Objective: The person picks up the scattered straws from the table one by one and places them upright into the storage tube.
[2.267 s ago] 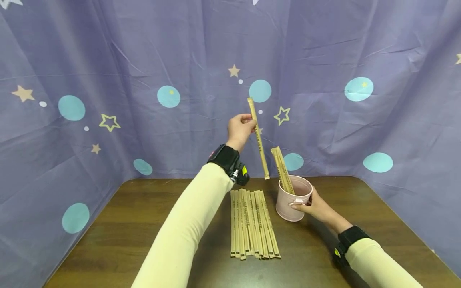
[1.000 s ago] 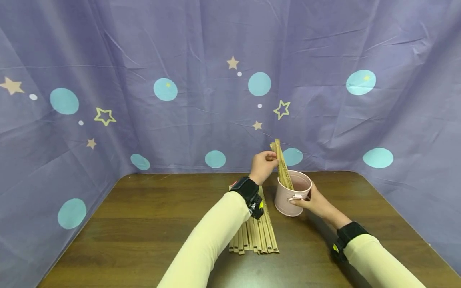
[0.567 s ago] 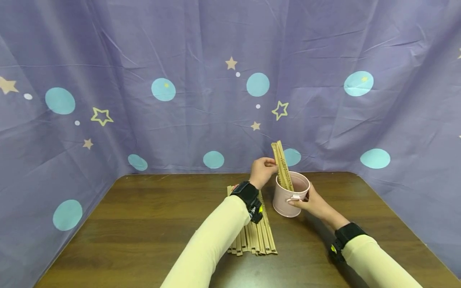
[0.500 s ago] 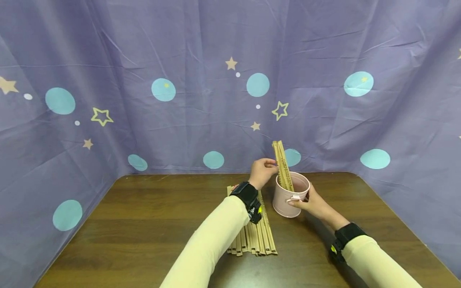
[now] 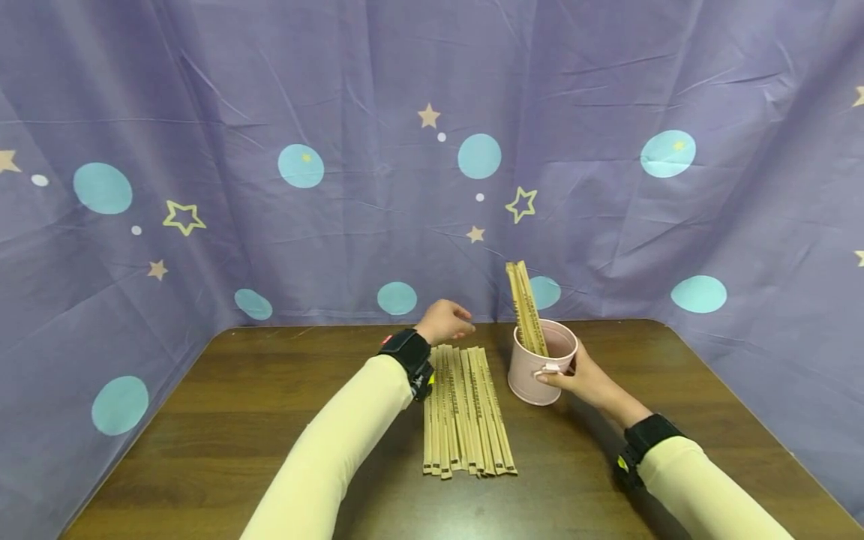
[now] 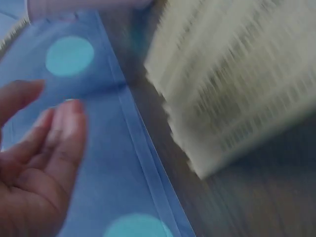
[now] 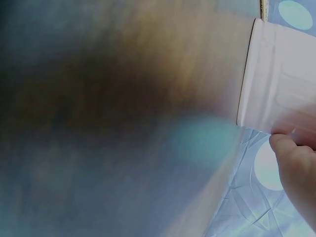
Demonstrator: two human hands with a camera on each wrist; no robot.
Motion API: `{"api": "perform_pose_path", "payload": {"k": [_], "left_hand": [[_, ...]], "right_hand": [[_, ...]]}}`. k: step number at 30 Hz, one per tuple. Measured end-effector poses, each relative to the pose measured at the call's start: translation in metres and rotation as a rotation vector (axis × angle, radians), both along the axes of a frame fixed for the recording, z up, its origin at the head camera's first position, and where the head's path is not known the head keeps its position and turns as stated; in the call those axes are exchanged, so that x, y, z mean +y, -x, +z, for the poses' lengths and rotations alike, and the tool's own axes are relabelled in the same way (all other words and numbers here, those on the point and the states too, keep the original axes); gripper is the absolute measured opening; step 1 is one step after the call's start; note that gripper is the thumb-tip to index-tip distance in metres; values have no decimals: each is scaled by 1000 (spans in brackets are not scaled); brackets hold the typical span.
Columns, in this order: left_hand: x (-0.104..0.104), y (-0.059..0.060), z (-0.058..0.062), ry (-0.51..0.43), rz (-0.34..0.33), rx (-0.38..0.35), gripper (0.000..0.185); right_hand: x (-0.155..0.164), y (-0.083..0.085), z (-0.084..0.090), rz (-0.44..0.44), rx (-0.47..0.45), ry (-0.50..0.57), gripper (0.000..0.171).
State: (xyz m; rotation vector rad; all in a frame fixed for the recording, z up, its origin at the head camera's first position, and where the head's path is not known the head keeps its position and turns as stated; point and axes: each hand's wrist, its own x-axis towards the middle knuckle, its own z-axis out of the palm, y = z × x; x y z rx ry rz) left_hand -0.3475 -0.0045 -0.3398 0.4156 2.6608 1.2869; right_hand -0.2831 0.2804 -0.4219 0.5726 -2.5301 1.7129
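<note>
My left hand [image 5: 447, 321] is over the far end of a row of long, thin sticks in printed tan paper wrappers [image 5: 466, 412]. Its fingers are loosely bent with nothing between them, as the left hand [image 6: 42, 173] in the left wrist view shows too. My right hand [image 5: 589, 384] grips a small pale pink bucket [image 5: 525, 377] by its side, thumb near the handle mount. A few more wrapped sticks [image 5: 529, 319] lean upright inside the bucket, tilted left against its rim. What the wrappers contain is hidden.
Everything stands on a brown wooden table [image 5: 270, 420]. A purple curtain [image 5: 378, 187] with stars and turquoise dots hangs right behind its far edge. The bucket stands just right of the stick row.
My left hand brought one wrapped stick into the bucket, let go of it, then moved left to above the row. The right hand has kept hold of the bucket.
</note>
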Motion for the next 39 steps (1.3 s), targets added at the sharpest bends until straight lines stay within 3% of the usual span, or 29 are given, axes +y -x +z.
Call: {"api": "perform_pose_path", "payload": {"k": [3, 6, 12, 13, 14, 18, 19, 21, 23, 27, 34, 37, 39], "left_hand": [[-21, 12, -13, 115, 45, -98, 23], [-40, 23, -32, 160, 89, -144, 9], [-67, 85, -123, 50, 139, -349, 9], [-67, 85, -129, 50, 156, -366, 7], [-66, 78, -127, 59, 178, -372, 10], [-63, 77, -144, 64, 239, -366, 6], [-62, 79, -148, 59, 243, -367, 5], [-66, 100, -172, 29, 225, -392, 8], [-68, 108, -181, 41, 208, -386, 10], [-69, 114, -186, 105, 192, -345, 10], [-65, 106, -179, 165, 225, -291, 10], [-64, 91, -163, 150, 211, -300, 11], [-60, 72, -139, 160, 212, -305, 10]], "right_hand": [[-1, 1, -1, 11, 23, 15, 91], [-1, 2, -2, 23, 48, 22, 90], [1, 1, -2, -4, 9, 0, 91], [1, 1, -2, -9, 2, -3, 91], [1, 0, -2, -12, -8, -5, 91], [1, 0, -1, -10, -14, -18, 93], [1, 1, -1, -11, -14, -22, 93], [1, 1, 0, -12, -20, -30, 94], [1, 1, 0, -11, -27, -35, 94], [0, 3, 2, -9, -27, -35, 94], [-1, 2, 3, -14, -18, -39, 95], [0, 1, 2, -21, -17, -40, 95], [0, 0, 1, -25, -16, -41, 95]]}}
